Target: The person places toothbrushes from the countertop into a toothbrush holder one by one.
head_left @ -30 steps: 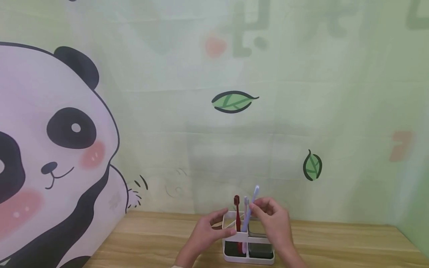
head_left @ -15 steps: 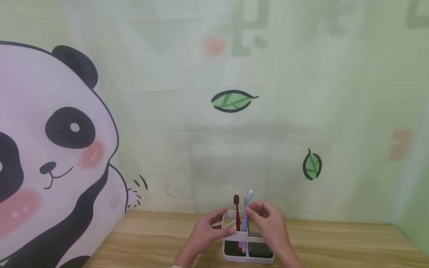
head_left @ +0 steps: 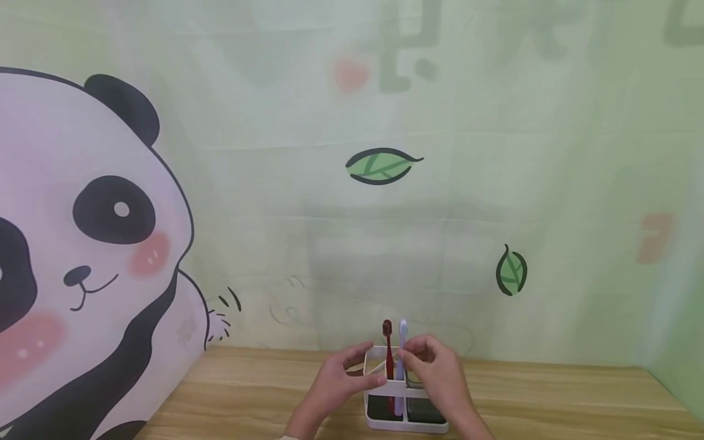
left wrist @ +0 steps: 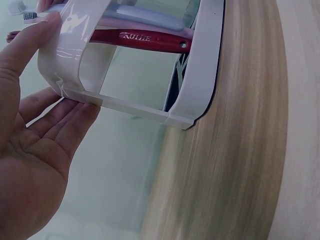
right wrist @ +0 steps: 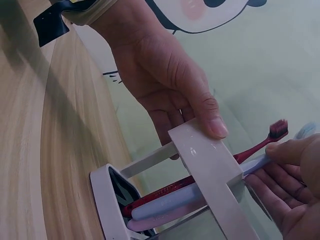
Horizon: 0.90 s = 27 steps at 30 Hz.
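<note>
A white toothbrush holder (head_left: 395, 388) with a dark base stands on the table. My left hand (head_left: 342, 376) grips its left side, thumb on the front of the upper band and fingers around the side. My right hand (head_left: 439, 370) pinches a light blue toothbrush (head_left: 401, 366) near its head; the handle reaches down inside the holder. Left of it, a dark red toothbrush (head_left: 389, 360) stands in the same front section, bristles up. A pink toothbrush (right wrist: 162, 218) lies close to the blue one in the right wrist view; in the head view it is mostly hidden.
The wood-grain table (head_left: 247, 391) extends to both sides of the holder. A clear cup-like container (head_left: 415, 380) sits in the holder's right section, partly behind my right hand. Behind stands a green cloth backdrop (head_left: 264, 183) printed with a panda and leaves.
My right hand has moved left and down with the light blue toothbrush, which has gone from tilted to nearly upright and sits lower in the holder. My left hand stays in place.
</note>
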### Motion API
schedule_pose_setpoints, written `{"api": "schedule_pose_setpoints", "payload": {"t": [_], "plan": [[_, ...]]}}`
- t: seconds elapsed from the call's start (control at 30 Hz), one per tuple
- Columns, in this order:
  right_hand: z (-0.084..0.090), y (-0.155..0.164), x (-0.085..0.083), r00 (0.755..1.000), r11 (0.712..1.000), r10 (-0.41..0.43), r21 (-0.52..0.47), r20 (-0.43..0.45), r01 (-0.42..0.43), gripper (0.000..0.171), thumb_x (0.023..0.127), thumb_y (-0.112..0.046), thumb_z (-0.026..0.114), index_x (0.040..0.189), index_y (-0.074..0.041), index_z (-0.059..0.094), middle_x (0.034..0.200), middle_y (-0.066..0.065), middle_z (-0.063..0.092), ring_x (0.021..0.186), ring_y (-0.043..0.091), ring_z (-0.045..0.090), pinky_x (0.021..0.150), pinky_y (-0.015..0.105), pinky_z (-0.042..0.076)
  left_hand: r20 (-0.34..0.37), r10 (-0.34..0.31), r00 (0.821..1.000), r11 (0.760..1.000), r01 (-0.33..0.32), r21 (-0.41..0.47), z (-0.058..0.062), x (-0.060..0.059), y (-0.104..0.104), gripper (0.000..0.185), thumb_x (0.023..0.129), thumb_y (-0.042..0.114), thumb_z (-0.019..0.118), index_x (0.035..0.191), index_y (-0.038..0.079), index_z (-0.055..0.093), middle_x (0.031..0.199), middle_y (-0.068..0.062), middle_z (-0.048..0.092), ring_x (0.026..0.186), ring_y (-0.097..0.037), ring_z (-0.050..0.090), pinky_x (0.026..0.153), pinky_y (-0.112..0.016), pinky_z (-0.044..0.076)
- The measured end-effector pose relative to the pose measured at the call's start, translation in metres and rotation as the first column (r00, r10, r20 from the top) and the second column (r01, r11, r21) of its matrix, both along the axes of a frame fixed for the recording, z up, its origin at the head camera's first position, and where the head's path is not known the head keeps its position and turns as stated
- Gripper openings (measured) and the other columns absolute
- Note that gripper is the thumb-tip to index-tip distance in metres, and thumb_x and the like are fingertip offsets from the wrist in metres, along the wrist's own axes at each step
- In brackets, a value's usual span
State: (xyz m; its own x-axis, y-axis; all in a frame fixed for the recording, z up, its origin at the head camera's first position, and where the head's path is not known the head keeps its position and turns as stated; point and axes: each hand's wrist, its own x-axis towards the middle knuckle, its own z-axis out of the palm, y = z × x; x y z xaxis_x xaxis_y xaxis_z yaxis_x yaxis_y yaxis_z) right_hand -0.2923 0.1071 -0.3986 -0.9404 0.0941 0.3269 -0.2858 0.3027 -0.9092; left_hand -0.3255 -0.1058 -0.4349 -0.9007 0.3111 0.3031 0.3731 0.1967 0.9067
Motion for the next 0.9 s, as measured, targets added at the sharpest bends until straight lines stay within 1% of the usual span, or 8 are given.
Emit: {"api": "schedule_pose_setpoints", "payload": {"t": [0.2, 0.4, 0.5, 0.73, 0.9], "plan": [[0.0005, 0.0012, 0.0005, 1.000, 0.999, 0.025, 0.024, -0.012, -0.024, 0.016, 0.094, -0.016, 0.083, 0.100, -0.005, 0.073, 0.092, 0.002, 0.072, 0.087, 0.018, 0.067, 0.076, 0.029, 0.057, 0.010, 0.007, 1.000, 1.000, -0.007, -0.004, 0.0019, 0.0009, 0.0002, 0.071, 0.089, 0.027, 0.089, 0.147, -0.001, 0.060, 0.142, -0.023, 0.064, 0.127, -0.045, 0.063, 0.101, -0.054, 0.056], [0.0007, 0.0014, 0.0006, 1.000, 0.998, 0.021, 0.061, -0.009, -0.021, 0.014, 0.096, -0.016, 0.082, 0.100, -0.006, 0.073, 0.093, 0.001, 0.072, 0.089, 0.018, 0.067, 0.085, 0.040, 0.060, 0.018, 0.003, 1.000, 1.000, -0.002, -0.006, 0.0015, 0.0011, 0.0001, 0.072, 0.090, 0.028, 0.088, 0.148, -0.001, 0.059, 0.143, -0.023, 0.063, 0.127, -0.045, 0.063, 0.101, -0.055, 0.056], [0.0008, 0.0013, 0.0005, 1.000, 0.998, 0.021, 0.067, -0.001, -0.021, 0.013, 0.096, -0.015, 0.082, 0.101, -0.007, 0.073, 0.093, 0.000, 0.072, 0.090, 0.018, 0.068, 0.088, 0.043, 0.060, 0.017, 0.000, 1.000, 1.000, 0.000, -0.002, 0.0008, 0.0010, 0.0001, 0.072, 0.090, 0.027, 0.089, 0.148, -0.002, 0.058, 0.143, -0.023, 0.063, 0.127, -0.046, 0.063, 0.101, -0.055, 0.056], [0.0009, 0.0023, -0.0002, 1.000, 0.996, 0.031, 0.079, 0.002, -0.031, 0.014, 0.094, -0.010, 0.083, 0.102, -0.006, 0.072, 0.093, 0.001, 0.072, 0.089, 0.018, 0.069, 0.087, 0.043, 0.061, 0.020, 0.001, 1.000, 1.000, -0.001, -0.001, 0.0000, 0.0004, 0.0002, 0.071, 0.090, 0.028, 0.088, 0.148, 0.000, 0.059, 0.143, -0.023, 0.063, 0.128, -0.045, 0.063, 0.100, -0.054, 0.057], [0.0004, 0.0036, -0.0006, 0.999, 0.995, 0.049, 0.082, -0.012, -0.048, 0.015, 0.093, -0.009, 0.083, 0.102, -0.006, 0.072, 0.093, 0.001, 0.072, 0.089, 0.017, 0.069, 0.087, 0.043, 0.061, 0.024, -0.002, 1.000, 1.000, 0.002, 0.005, -0.0008, 0.0000, -0.0001, 0.070, 0.090, 0.027, 0.088, 0.149, 0.000, 0.059, 0.143, -0.023, 0.063, 0.128, -0.045, 0.063, 0.100, -0.054, 0.057]]}}
